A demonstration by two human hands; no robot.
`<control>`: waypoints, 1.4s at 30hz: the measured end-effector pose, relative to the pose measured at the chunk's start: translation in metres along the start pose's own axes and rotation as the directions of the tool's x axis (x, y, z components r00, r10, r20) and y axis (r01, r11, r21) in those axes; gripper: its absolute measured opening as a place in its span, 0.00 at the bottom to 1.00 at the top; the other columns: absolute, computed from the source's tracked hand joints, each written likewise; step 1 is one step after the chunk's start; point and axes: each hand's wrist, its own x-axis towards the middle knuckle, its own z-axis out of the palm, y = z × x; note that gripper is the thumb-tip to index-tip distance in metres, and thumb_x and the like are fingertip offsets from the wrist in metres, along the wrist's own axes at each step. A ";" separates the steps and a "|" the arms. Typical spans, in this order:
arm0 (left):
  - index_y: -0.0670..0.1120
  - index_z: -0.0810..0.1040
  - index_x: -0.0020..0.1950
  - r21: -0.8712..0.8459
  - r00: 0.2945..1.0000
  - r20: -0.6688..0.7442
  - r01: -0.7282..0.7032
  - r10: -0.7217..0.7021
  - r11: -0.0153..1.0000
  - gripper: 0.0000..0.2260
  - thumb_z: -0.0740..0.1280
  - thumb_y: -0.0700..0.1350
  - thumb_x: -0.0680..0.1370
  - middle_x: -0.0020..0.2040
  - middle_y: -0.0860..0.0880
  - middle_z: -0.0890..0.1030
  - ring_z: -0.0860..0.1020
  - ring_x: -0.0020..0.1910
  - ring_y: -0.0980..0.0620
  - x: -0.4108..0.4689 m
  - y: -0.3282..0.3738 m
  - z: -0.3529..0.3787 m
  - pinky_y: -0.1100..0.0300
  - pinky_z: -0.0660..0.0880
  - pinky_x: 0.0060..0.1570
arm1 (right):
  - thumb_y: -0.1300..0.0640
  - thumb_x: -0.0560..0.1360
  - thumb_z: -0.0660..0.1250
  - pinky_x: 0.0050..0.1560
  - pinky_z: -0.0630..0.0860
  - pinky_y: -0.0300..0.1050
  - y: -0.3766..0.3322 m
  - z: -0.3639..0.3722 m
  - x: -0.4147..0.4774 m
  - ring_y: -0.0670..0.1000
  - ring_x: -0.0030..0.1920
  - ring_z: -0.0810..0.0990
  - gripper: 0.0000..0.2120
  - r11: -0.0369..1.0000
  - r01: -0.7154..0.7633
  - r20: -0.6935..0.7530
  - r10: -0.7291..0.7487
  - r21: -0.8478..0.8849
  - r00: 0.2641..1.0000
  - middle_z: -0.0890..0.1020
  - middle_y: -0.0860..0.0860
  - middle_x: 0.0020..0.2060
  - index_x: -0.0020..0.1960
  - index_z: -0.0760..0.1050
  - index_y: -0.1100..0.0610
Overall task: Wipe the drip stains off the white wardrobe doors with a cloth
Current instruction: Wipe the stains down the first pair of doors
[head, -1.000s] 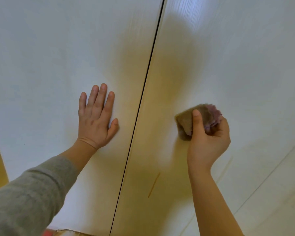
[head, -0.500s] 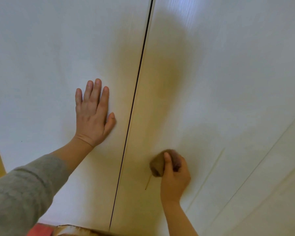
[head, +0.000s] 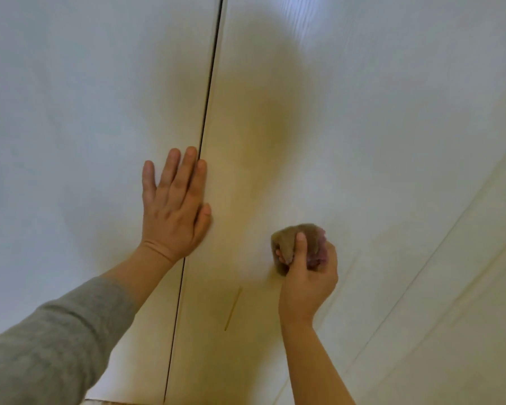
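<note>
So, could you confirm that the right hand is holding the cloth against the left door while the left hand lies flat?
Not quite: the head view shows the right hand holding the cloth against the right door; the left hand does lie flat.

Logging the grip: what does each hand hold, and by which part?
The right hand grips the bunched cloth round its lower half, thumb over the front. The left hand holds nothing, resting flat on the wardrobe doors.

Left hand [head: 174, 207] flat, right hand [head: 308, 276] clenched
</note>
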 end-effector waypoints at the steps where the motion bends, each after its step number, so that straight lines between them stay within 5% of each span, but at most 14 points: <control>1: 0.41 0.50 0.81 0.002 1.000 -0.005 -0.003 0.003 1.000 0.28 0.48 0.51 0.82 0.82 0.49 0.43 0.45 0.81 0.46 0.000 0.000 0.000 0.38 0.43 0.76 | 0.59 0.76 0.69 0.48 0.75 0.31 0.016 -0.010 -0.014 0.46 0.49 0.82 0.07 0.998 -0.055 0.007 0.055 -0.008 0.998 0.83 0.52 0.48 0.52 0.78 0.62; 5: 0.41 0.50 0.81 0.022 1.000 0.004 -0.001 0.001 1.000 0.28 0.47 0.51 0.82 0.82 0.49 0.42 0.45 0.81 0.46 -0.001 -0.002 0.000 0.39 0.42 0.76 | 0.56 0.76 0.69 0.44 0.75 0.32 0.038 -0.037 -0.043 0.48 0.44 0.80 0.02 0.968 -0.240 0.019 0.242 -0.076 0.970 0.81 0.41 0.38 0.45 0.77 0.51; 9: 0.41 0.50 0.81 0.020 1.000 0.016 -0.001 0.001 1.000 0.28 0.47 0.51 0.82 0.82 0.49 0.42 0.44 0.81 0.46 -0.001 0.000 -0.001 0.39 0.41 0.76 | 0.60 0.77 0.69 0.52 0.76 0.39 -0.013 -0.020 0.005 0.47 0.47 0.79 0.02 0.993 -0.105 -0.085 0.110 0.054 0.990 0.82 0.51 0.44 0.49 0.77 0.57; 12: 0.41 0.50 0.81 0.028 1.000 0.013 -0.002 0.002 1.000 0.29 0.48 0.51 0.82 0.82 0.49 0.42 0.44 0.81 0.46 0.000 -0.001 -0.001 0.39 0.42 0.76 | 0.50 0.73 0.72 0.62 0.76 0.54 -0.045 -0.001 0.056 0.50 0.57 0.81 0.18 0.985 -0.026 -0.099 0.043 0.171 0.994 0.83 0.55 0.54 0.57 0.78 0.60; 14: 0.40 0.51 0.80 0.026 1.000 0.004 -0.002 0.001 1.000 0.29 0.48 0.51 0.82 0.82 0.48 0.43 0.45 0.81 0.46 0.000 -0.001 0.000 0.39 0.42 0.76 | 0.49 0.73 0.72 0.60 0.77 0.59 -0.048 0.004 0.077 0.56 0.57 0.82 0.23 0.982 -0.013 -0.091 0.030 0.189 0.995 0.82 0.57 0.55 0.61 0.76 0.63; 18: 0.41 0.50 0.81 0.022 1.000 -0.004 -0.005 0.005 1.000 0.29 0.49 0.51 0.82 0.82 0.48 0.43 0.45 0.81 0.46 0.000 0.000 0.001 0.39 0.42 0.76 | 0.56 0.77 0.71 0.52 0.78 0.42 -0.023 -0.008 0.052 0.45 0.45 0.81 0.05 0.998 -0.002 -0.091 0.008 0.068 0.996 0.81 0.48 0.43 0.49 0.77 0.56; 21: 0.41 0.50 0.81 0.034 1.000 -0.011 -0.004 0.004 0.999 0.29 0.49 0.50 0.82 0.82 0.48 0.43 0.45 0.81 0.46 0.000 -0.001 0.001 0.39 0.42 0.76 | 0.61 0.77 0.69 0.48 0.76 0.32 0.022 -0.037 0.007 0.36 0.43 0.79 0.05 0.990 -0.127 -0.094 0.121 -0.061 0.988 0.81 0.44 0.44 0.52 0.78 0.56; 24: 0.41 0.49 0.81 0.031 1.000 -0.010 -0.012 0.012 0.999 0.29 0.49 0.50 0.82 0.82 0.48 0.43 0.45 0.81 0.46 0.000 -0.002 0.002 0.39 0.42 0.76 | 0.60 0.77 0.69 0.45 0.73 0.31 0.045 -0.059 -0.020 0.39 0.48 0.79 0.08 0.955 -0.275 -0.099 0.265 -0.108 0.959 0.80 0.41 0.45 0.49 0.76 0.46; 26: 0.42 0.49 0.81 0.021 1.000 -0.010 -0.013 0.013 1.000 0.29 0.49 0.50 0.82 0.82 0.48 0.43 0.45 0.81 0.46 0.000 -0.001 0.001 0.39 0.42 0.76 | 0.59 0.77 0.69 0.42 0.73 0.30 0.040 -0.061 -0.016 0.46 0.45 0.79 0.06 0.946 -0.315 -0.115 0.305 -0.079 0.945 0.80 0.44 0.42 0.46 0.76 0.49; 30: 0.41 0.50 0.81 0.027 1.000 -0.010 -0.004 0.004 1.000 0.29 0.49 0.50 0.82 0.82 0.49 0.43 0.45 0.81 0.46 0.000 -0.002 0.001 0.39 0.42 0.76 | 0.58 0.77 0.71 0.53 0.77 0.46 -0.019 -0.039 0.036 0.48 0.48 0.80 0.02 0.997 -0.058 -0.132 0.065 0.054 0.989 0.82 0.51 0.44 0.47 0.77 0.54; 33: 0.41 0.50 0.81 0.019 1.000 -0.015 -0.004 0.004 1.000 0.29 0.50 0.50 0.82 0.82 0.48 0.43 0.46 0.81 0.45 -0.001 -0.001 0.001 0.39 0.43 0.76 | 0.56 0.76 0.71 0.59 0.79 0.55 -0.044 -0.026 0.085 0.55 0.61 0.80 0.17 0.987 -0.031 -0.142 0.054 0.160 0.988 0.80 0.59 0.60 0.62 0.76 0.63; 35: 0.41 0.50 0.81 0.024 1.000 -0.019 -0.005 0.006 1.000 0.29 0.50 0.50 0.82 0.82 0.48 0.44 0.46 0.81 0.45 -0.002 -0.001 0.001 0.39 0.43 0.76 | 0.57 0.77 0.70 0.55 0.81 0.51 -0.047 -0.023 0.097 0.56 0.58 0.81 0.15 0.987 -0.005 -0.145 0.029 0.159 0.989 0.81 0.59 0.58 0.61 0.76 0.63; 38: 0.41 0.50 0.81 0.027 1.000 -0.017 -0.007 0.008 1.000 0.29 0.49 0.50 0.82 0.82 0.48 0.43 0.45 0.81 0.46 -0.001 0.000 0.001 0.39 0.42 0.76 | 0.58 0.78 0.69 0.52 0.77 0.35 -0.026 -0.030 0.073 0.40 0.49 0.82 0.08 0.999 0.037 -0.196 -0.029 0.038 0.980 0.82 0.48 0.48 0.55 0.76 0.58; 42: 0.41 0.51 0.81 0.028 1.000 -0.014 -0.007 0.007 1.000 0.29 0.49 0.50 0.82 0.82 0.48 0.43 0.45 0.81 0.46 -0.001 -0.001 0.001 0.40 0.41 0.76 | 0.60 0.78 0.68 0.45 0.73 0.30 0.034 -0.066 0.015 0.37 0.44 0.79 0.07 0.981 -0.156 -0.171 0.136 -0.114 0.976 0.80 0.44 0.42 0.46 0.75 0.48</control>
